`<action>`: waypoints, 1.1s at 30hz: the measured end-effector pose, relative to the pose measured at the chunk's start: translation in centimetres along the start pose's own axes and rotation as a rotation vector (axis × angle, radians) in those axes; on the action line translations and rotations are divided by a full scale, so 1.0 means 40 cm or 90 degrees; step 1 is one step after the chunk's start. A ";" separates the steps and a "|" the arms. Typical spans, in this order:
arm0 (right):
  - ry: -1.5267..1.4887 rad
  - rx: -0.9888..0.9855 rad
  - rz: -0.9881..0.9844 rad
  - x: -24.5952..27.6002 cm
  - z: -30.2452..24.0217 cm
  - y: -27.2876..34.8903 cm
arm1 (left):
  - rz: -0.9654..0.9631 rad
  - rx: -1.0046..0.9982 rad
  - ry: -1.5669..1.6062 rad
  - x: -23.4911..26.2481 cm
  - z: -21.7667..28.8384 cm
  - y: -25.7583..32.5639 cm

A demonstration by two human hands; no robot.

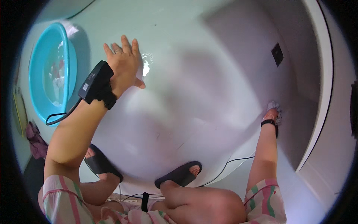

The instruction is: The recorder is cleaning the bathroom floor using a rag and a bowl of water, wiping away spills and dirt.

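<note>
**Both hands on a pale surface, washbasin to the left**

The person crouches over a broad, smooth, pale surface (194,112) that curves away under the wide lens. The left hand (125,63) lies flat on it, palm down, fingers spread and fully extended; it grips nothing. Under the palm and just right of the thumb sits a small wet, glossy patch (146,63), touching the hand. Whether a cloth lies beneath the palm cannot be told.

A black, box-shaped device (96,83) is strapped to the left wrist. It carries a small pale square label on its outer face, and a thin black cable loops down from it toward the lower left.

The right hand (271,114) is well apart, at the far right of the surface near a raised white rim (324,86). It is seen small and end-on, pressed onto a crumpled whitish wad (275,106). How far its fingers are curled cannot be told. A black band circles that wrist.

At upper left stands a round turquoise plastic basin (69,56), holding water with white and reddish items in it. It stands near the left forearm, not touching it.

A small dark square plate (277,54) is set into the shaded wall at upper right.

Both feet wear black open sandals (179,174), resting at the near edge of the surface. A purple cloth (35,140) lies crumpled at the far left, below the basin. The sleeves are striped pink, green and white.
</note>
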State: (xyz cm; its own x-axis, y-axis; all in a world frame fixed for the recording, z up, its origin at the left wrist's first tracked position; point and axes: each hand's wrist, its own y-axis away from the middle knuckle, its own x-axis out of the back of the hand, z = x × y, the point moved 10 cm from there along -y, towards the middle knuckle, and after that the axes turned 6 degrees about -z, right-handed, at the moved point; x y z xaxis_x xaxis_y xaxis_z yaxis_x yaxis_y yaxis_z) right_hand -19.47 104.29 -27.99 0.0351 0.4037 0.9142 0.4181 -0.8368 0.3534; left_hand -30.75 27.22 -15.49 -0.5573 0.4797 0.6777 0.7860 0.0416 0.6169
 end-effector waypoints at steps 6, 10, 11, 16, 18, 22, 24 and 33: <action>-0.023 0.004 -0.059 0.000 -0.711 0.238 | -0.017 -0.018 0.012 -0.005 0.008 -0.011; 0.154 0.199 0.031 -0.125 -1.082 0.031 | -0.064 -0.033 0.037 0.002 0.020 -0.022; 0.321 0.269 0.019 -0.167 -1.183 -0.002 | -0.066 -0.030 0.036 -0.004 0.021 -0.028; 0.208 0.687 0.103 -0.283 -1.644 0.179 | -0.071 -0.072 0.063 -0.017 0.037 -0.037; 0.186 0.802 0.078 -0.358 -1.780 0.348 | 0.029 -0.061 0.035 0.003 0.034 -0.032; 0.144 1.062 0.148 -0.598 -1.795 1.040 | -0.050 -0.089 0.032 0.012 0.031 -0.034; 0.100 1.170 0.157 -0.627 -1.705 1.314 | -0.061 -0.080 0.033 -0.008 0.027 -0.043; 0.110 1.312 -0.209 -0.527 -1.275 1.377 | -0.119 -0.146 0.040 -0.011 0.048 -0.069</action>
State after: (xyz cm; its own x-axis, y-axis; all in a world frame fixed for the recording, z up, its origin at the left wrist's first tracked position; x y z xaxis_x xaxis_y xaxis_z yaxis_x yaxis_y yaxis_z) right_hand -43.46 30.85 -17.68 -0.2478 0.2840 0.9263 0.5608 0.8216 -0.1018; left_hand -32.18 28.58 -18.26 -0.7079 0.4273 0.5624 0.5909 -0.0778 0.8030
